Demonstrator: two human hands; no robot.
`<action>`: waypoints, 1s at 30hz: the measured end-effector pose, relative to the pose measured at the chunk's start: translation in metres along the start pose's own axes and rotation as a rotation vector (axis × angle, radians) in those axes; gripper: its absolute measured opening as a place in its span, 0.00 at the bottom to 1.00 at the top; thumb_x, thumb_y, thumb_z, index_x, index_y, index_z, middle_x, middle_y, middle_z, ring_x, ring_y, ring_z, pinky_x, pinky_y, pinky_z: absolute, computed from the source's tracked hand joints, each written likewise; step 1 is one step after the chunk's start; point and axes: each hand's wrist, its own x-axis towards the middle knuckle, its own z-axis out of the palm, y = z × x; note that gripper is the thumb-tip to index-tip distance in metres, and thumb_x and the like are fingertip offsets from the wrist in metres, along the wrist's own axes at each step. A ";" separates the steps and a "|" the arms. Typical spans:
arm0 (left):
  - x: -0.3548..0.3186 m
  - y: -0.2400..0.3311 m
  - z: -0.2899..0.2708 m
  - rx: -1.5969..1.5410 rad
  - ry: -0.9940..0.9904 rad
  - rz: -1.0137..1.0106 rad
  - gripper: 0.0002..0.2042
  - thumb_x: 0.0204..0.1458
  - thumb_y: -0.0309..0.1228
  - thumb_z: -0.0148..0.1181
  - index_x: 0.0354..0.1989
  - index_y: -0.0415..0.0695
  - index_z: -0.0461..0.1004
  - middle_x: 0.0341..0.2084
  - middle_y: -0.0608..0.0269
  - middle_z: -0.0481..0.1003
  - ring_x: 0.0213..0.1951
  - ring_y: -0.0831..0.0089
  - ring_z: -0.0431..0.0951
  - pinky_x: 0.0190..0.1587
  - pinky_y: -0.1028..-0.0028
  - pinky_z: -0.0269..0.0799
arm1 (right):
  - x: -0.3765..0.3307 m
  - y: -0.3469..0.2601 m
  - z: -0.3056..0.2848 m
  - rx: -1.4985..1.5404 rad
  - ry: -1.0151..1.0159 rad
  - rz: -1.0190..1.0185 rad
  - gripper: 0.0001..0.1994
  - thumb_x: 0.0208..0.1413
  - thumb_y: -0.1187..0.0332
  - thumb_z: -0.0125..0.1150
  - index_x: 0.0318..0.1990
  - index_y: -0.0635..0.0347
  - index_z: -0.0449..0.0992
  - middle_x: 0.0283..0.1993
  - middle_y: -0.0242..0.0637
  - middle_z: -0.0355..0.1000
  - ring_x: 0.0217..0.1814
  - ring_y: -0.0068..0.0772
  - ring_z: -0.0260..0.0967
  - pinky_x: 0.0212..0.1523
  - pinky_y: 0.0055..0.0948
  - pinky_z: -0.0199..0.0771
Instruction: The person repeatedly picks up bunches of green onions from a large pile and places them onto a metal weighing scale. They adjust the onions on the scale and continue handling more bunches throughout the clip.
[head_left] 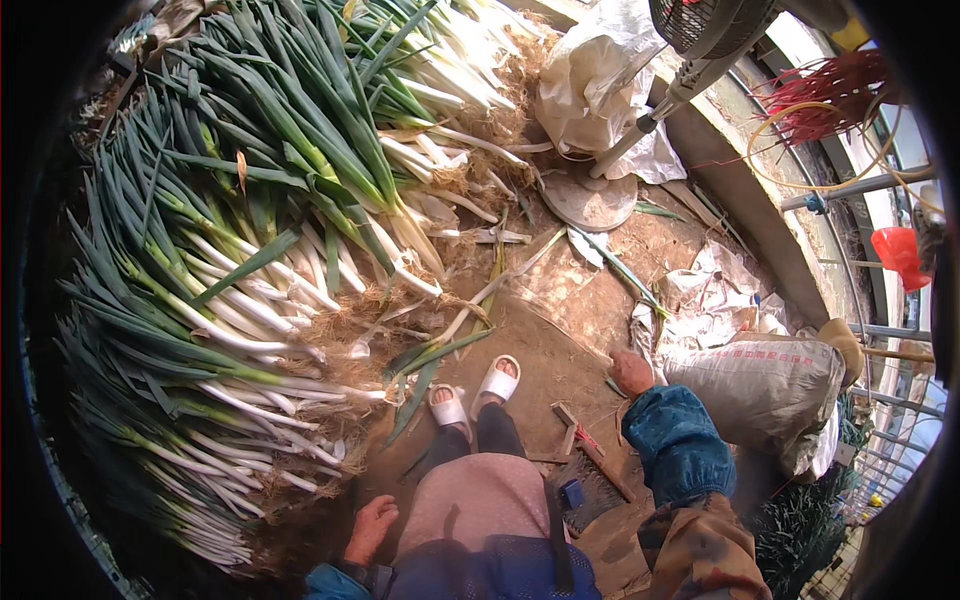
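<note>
My right hand (pixel 630 372) is out over the ground beside the crumpled edge of a white woven sack (pixel 755 380). Its fingers are curled closed; what they hold, if anything, is too small to make out. Low by my lap, my left hand (pixel 372 525) hangs with loosely bent fingers and nothing visible in it. Nearest to that hand is a large pile of long green onions (pixel 250 300), white stalks and roots toward me, green leaves to the left. A few loose leaves (pixel 430 360) lie on the ground in front of my white slippers (pixel 498 380).
A stand fan (pixel 690 70) rises at the far right from a round base (pixel 590 200), beside a white plastic bag (pixel 590 85). Red ties (pixel 830 95) hang by a metal rail. A wooden-framed tool (pixel 600 465) lies right of my feet. A low concrete ledge (pixel 750 190) borders the right.
</note>
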 end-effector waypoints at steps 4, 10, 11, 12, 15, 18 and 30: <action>0.069 0.008 0.047 0.196 -0.076 0.050 0.19 0.50 0.32 0.59 0.50 0.37 0.71 0.41 0.51 0.76 0.43 0.62 0.76 0.47 0.66 0.70 | 0.118 -0.054 0.025 0.111 0.047 -0.199 0.09 0.51 0.66 0.53 0.38 0.60 0.70 0.40 0.50 0.70 0.42 0.56 0.71 0.42 0.50 0.70; 0.139 -0.014 0.124 0.625 0.048 0.288 0.17 0.48 0.35 0.59 0.45 0.40 0.72 0.39 0.48 0.73 0.44 0.49 0.70 0.51 0.59 0.64 | 0.246 -0.126 0.107 -0.131 0.073 -0.236 0.13 0.51 0.64 0.57 0.44 0.53 0.70 0.45 0.43 0.68 0.49 0.50 0.67 0.46 0.49 0.66; 0.145 -0.018 0.129 0.612 0.019 0.295 0.17 0.48 0.35 0.59 0.45 0.40 0.72 0.39 0.48 0.73 0.44 0.49 0.69 0.51 0.59 0.63 | 0.261 -0.129 0.118 -0.156 0.069 -0.222 0.14 0.51 0.63 0.58 0.45 0.53 0.70 0.46 0.42 0.68 0.50 0.49 0.67 0.47 0.48 0.66; 0.150 -0.021 0.133 0.595 -0.004 0.303 0.17 0.48 0.35 0.59 0.44 0.40 0.72 0.39 0.48 0.73 0.44 0.50 0.69 0.51 0.59 0.62 | 0.277 -0.132 0.128 -0.171 0.055 -0.213 0.15 0.51 0.62 0.59 0.46 0.52 0.71 0.47 0.41 0.67 0.52 0.48 0.66 0.48 0.48 0.64; 0.158 -0.027 0.133 0.558 -0.032 0.158 0.17 0.48 0.34 0.59 0.44 0.40 0.72 0.41 0.49 0.72 0.46 0.50 0.68 0.51 0.59 0.62 | 0.321 -0.138 0.158 -0.245 -0.014 -0.157 0.18 0.50 0.58 0.60 0.48 0.50 0.71 0.49 0.38 0.66 0.55 0.47 0.63 0.50 0.49 0.62; 0.163 -0.030 0.127 0.522 -0.077 0.088 0.18 0.47 0.34 0.60 0.46 0.39 0.70 0.43 0.48 0.71 0.48 0.49 0.67 0.52 0.59 0.62 | 0.349 -0.131 0.191 -0.338 -0.031 -0.138 0.21 0.50 0.55 0.61 0.51 0.49 0.71 0.51 0.37 0.66 0.56 0.46 0.61 0.52 0.49 0.60; 0.170 -0.013 0.130 0.467 0.015 0.142 0.27 0.44 0.32 0.63 0.54 0.38 0.63 0.48 0.46 0.66 0.52 0.48 0.64 0.56 0.57 0.59 | 0.223 -0.099 0.185 -0.297 -0.063 -0.265 0.06 0.48 0.65 0.55 0.32 0.53 0.74 0.32 0.37 0.72 0.35 0.39 0.71 0.39 0.43 0.66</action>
